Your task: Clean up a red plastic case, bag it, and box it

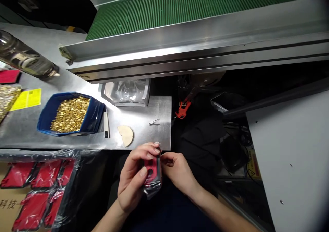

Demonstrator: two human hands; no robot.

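My left hand (133,177) is wrapped round a red and black plastic part (152,170) with clear plastic film at its lower end, held above my lap by the bench edge. The thumb lies on its red face, near a round hole. Beside the part's right edge is my right hand (178,170), its fingers curled in; the tips are partly hidden, so what they pinch cannot be made out. On the metal bench (144,137) just beyond lie a pale, part-round disc (125,136) and a small metal piece (154,122).
A blue bin (45,117) holds many small brass-coloured pieces. A clear-lined tray (128,92) sits under the green conveyor belt (167,11). Lower left, a carton holds several bagged red parts (34,209). An orange tool (183,109) hangs right of the bench; a bottle (28,59) lies left.
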